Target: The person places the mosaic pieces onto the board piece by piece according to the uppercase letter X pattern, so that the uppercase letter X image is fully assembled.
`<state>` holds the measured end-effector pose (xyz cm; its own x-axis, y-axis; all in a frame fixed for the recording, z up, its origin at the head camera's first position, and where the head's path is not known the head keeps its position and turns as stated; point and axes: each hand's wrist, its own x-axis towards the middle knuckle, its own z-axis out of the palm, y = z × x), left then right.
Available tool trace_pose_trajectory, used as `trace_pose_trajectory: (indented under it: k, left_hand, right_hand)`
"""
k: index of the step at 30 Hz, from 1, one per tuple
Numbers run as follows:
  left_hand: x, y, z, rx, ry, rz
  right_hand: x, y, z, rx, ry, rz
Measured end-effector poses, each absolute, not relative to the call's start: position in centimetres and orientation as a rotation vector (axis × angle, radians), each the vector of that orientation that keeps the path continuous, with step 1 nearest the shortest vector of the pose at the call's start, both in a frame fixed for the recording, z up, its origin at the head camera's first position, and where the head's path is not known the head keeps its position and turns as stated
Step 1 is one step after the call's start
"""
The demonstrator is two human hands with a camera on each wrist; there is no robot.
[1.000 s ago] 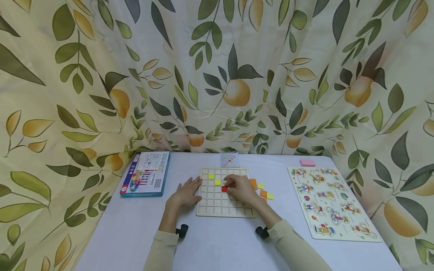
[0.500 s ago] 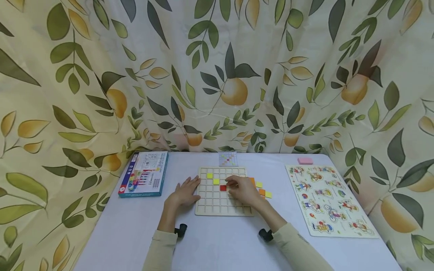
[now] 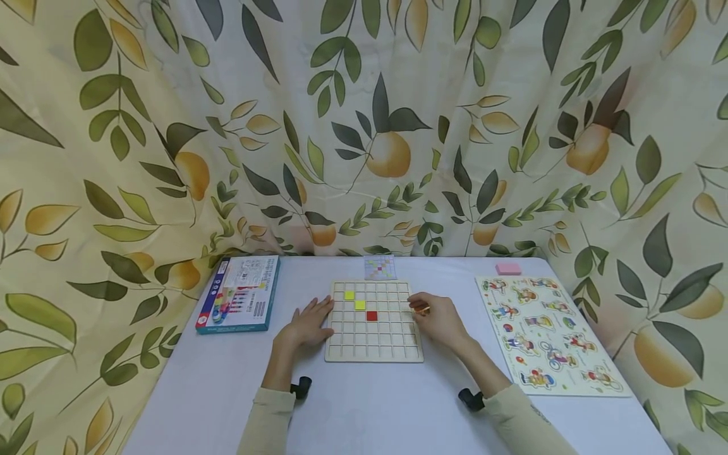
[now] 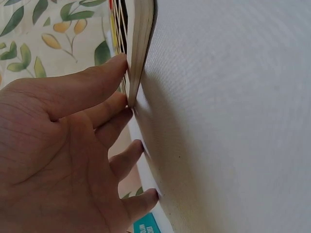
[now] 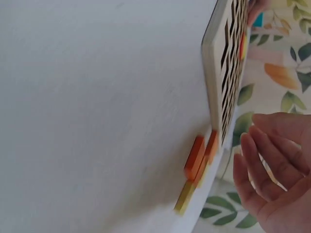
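A wooden grid board (image 3: 347, 351) lies in the middle of the table. Two yellow tiles, one (image 3: 349, 295) up and left of the other (image 3: 360, 305), and a red tile (image 3: 371, 316) form a diagonal in its cells. My left hand (image 3: 304, 327) rests at the board's left edge, thumb and fingertips touching the rim in the left wrist view. Beyond the board's right edge, my right hand (image 3: 440, 322) hovers with loosely bent fingers and nothing between them. Beside the board in the right wrist view lie loose orange tiles (image 5: 195, 158) and yellow tiles (image 5: 183, 198); in the head view that hand mostly hides them.
A small pattern card (image 3: 379, 267) lies behind the board. On the left is a flat printed box (image 3: 239, 294). A picture puzzle board (image 3: 548, 335) lies at the right, with a pink block (image 3: 509, 269) behind it. A patterned curtain (image 3: 261, 208) borders the table.
My right hand has left the red tile and moved right, off the grid board to the loose tiles. My left hand stays at the board's edge. The head view has shifted slightly.
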<state>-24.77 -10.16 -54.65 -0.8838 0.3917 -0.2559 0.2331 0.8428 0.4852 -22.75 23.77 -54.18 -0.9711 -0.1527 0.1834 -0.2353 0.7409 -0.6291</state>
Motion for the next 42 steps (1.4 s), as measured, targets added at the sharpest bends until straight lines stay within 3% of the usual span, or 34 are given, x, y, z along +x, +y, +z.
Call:
trace_pose_trajectory:
  k: [16,42]
  left_hand:
    - [-24.7,-10.3,-55.3,0.460,2.677,0.646]
    - [-24.8,-10.2,-55.1,0.471,2.657,0.678]
  right_hand:
    - [-21.2,29.7,-55.1,0.164,-2.923,0.922]
    - [-21.1,32.4,-55.4,0.130,-2.953,0.980]
